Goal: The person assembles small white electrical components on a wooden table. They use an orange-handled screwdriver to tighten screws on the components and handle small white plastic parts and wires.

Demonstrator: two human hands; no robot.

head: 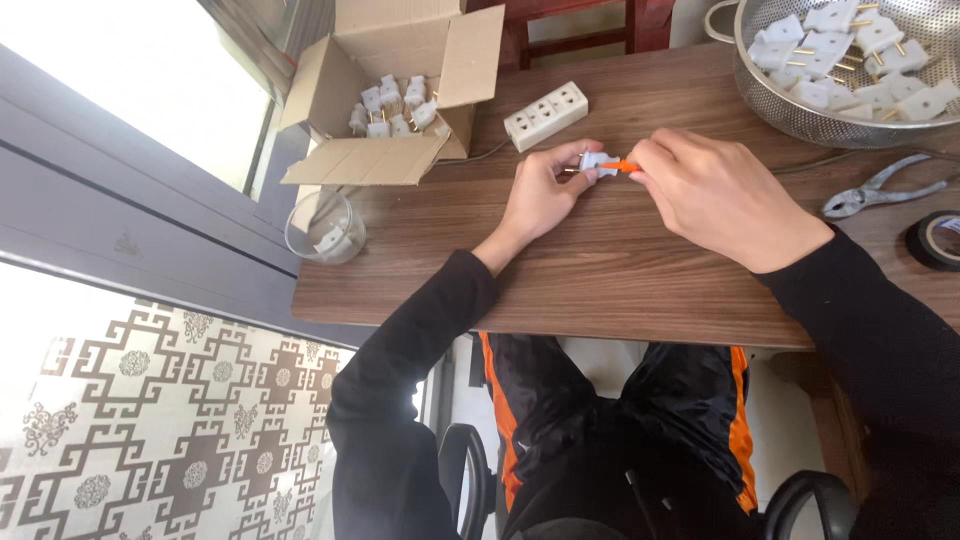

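On my feed, the left hand (541, 192) pinches a white plug (596, 165) above the wooden table (600, 270); the right hand (715, 195) grips what looks like an orange screwdriver (622, 167) against it, near 1 power strip (545, 115).

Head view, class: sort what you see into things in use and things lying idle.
In use:
left hand
right hand
white plug
orange screwdriver

Idle:
colander of plugs
cardboard box
pliers
black tape roll
power strip
glass jar
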